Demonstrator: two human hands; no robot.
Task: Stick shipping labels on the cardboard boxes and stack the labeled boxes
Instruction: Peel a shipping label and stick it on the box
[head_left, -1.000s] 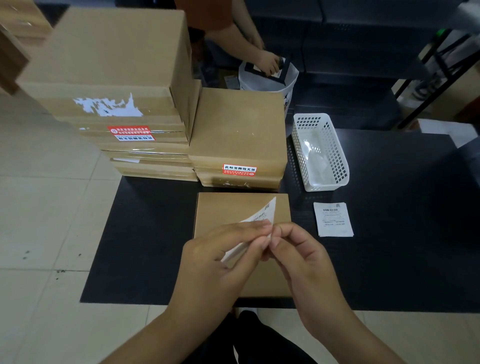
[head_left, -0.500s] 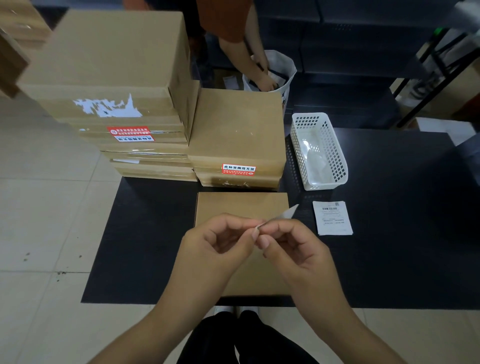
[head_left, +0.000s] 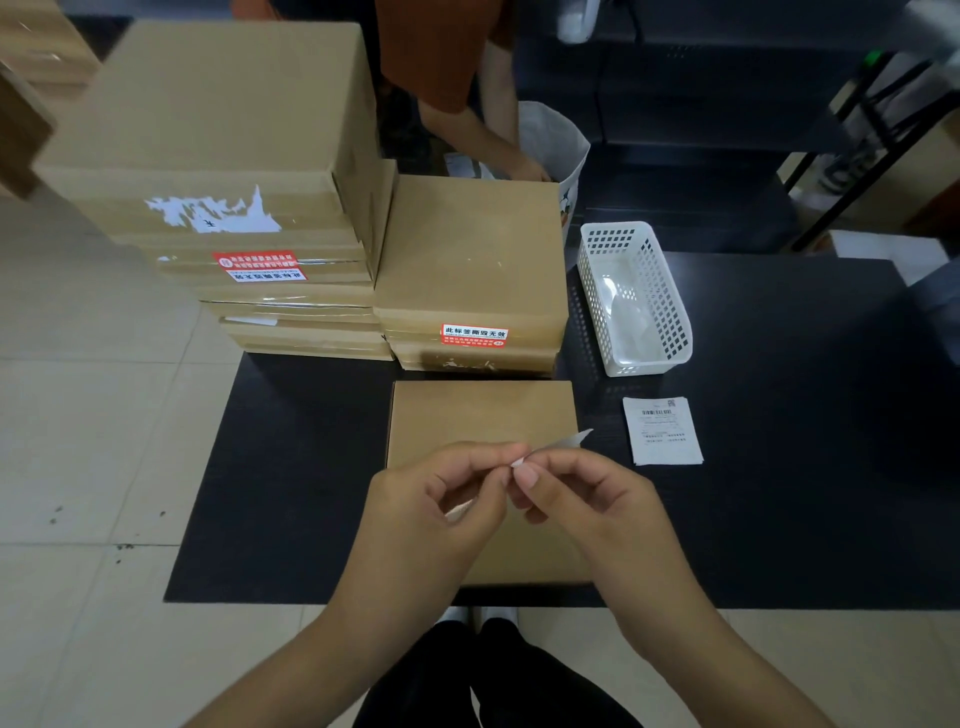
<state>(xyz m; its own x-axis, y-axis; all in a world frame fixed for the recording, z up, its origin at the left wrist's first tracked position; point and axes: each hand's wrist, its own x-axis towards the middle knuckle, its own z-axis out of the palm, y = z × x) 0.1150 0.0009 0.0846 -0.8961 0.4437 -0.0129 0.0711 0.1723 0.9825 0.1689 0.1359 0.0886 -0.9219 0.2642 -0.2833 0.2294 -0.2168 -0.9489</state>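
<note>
Pinching thin white label (head_left: 569, 439), flat cardboard box (head_left: 483, 415)

We note a white perforated basket (head_left: 636, 299) on the black table (head_left: 779, 519), holding clear film. Beyond the table, a second person in an orange shirt (head_left: 441, 57) reaches into a white bag (head_left: 558, 140). Pale tiles (head_left: 93, 441) cover the floor.

The person's forearms were bare, with no sleeves, watch or rings showing on either the left hand (head_left: 441, 499) or the right hand (head_left: 587, 499). Black trousers covered the legs, above white shoe tips.
</note>
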